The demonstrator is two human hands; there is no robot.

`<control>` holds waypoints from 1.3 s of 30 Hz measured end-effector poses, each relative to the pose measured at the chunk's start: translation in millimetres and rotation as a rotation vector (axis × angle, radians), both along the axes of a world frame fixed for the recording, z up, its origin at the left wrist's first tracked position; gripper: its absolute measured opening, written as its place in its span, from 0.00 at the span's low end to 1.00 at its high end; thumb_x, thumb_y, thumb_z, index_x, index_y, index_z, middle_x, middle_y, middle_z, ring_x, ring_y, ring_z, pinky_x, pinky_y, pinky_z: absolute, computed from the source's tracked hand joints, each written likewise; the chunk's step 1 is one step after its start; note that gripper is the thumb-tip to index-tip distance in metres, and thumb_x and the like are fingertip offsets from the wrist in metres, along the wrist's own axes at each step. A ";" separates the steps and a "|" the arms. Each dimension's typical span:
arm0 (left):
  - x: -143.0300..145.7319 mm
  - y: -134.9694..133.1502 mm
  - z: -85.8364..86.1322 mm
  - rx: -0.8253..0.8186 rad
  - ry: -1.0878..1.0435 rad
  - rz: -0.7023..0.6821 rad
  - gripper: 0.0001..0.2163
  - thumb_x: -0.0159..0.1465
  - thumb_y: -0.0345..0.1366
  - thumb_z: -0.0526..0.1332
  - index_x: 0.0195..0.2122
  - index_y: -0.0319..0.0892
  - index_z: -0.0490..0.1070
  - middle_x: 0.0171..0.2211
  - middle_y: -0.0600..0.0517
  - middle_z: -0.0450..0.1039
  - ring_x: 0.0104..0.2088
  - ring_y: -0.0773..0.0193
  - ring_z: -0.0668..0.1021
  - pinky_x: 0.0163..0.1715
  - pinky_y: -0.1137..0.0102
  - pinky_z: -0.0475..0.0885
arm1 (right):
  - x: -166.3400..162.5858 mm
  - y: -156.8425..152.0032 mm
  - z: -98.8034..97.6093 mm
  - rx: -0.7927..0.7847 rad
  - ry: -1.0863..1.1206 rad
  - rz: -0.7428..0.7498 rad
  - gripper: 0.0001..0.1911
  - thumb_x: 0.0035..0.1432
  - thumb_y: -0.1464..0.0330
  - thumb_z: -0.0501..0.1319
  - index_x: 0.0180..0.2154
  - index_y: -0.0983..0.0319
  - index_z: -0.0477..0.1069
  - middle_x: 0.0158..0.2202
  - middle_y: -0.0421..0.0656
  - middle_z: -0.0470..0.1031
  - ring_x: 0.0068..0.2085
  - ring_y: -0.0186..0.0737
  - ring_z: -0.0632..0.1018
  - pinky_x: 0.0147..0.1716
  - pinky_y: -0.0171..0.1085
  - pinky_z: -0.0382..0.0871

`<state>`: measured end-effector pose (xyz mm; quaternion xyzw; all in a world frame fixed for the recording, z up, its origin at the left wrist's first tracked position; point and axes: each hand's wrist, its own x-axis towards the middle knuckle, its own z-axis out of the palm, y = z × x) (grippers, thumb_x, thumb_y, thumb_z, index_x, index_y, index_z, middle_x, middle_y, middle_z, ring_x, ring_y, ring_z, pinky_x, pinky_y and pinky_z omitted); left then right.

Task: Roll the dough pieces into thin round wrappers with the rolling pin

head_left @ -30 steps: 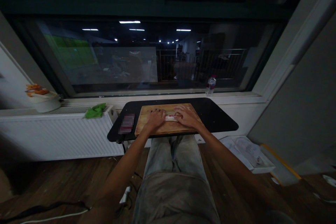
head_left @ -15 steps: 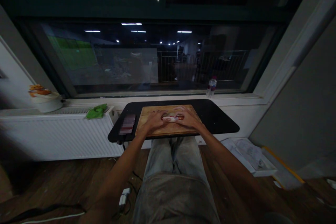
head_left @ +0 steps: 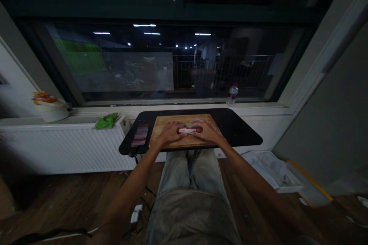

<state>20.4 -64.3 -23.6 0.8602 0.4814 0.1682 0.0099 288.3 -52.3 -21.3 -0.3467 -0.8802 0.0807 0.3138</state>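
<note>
Behind a small black table point(head_left: 240, 132), a dark-framed window point(head_left: 138, 74) is backed by a dim, lamp-lit interior. On the tabletop, a wooden cutting board point(head_left: 186, 144) is placed close to the near edge, and over its middle a red-brown sausage point(head_left: 188, 131) with a white printed label is held crosswise. Its left end is gripped by the left hand point(head_left: 169, 131), its right end by the right hand point(head_left: 205, 130); both hands are partly curled, with thumbs on the near side and fingers beyond, and the label is left exposed between them. Whether the board is touched by the sausage cannot be told. To the left of the board, a narrow strip of table is taken up by a flat, pixelated object point(head_left: 140, 135); to the right, a wider stretch is left bare as far as the rounded corner. Beyond the far edge, a clear bottle point(head_left: 232, 95) is stood on the windowsill point(head_left: 255, 108), and a green cloth point(head_left: 105, 121) is draped on the radiator point(head_left: 66, 145) at left.
</note>
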 end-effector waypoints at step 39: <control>-4.2 -2.1 -27.2 0.022 -0.306 -0.250 0.08 0.74 0.39 0.68 0.47 0.46 0.87 0.51 0.45 0.87 0.59 0.51 0.82 0.66 0.57 0.75 | 18.1 9.5 -8.8 -0.003 -0.118 -0.163 0.24 0.79 0.65 0.57 0.71 0.52 0.75 0.67 0.46 0.80 0.68 0.53 0.78 0.70 0.52 0.69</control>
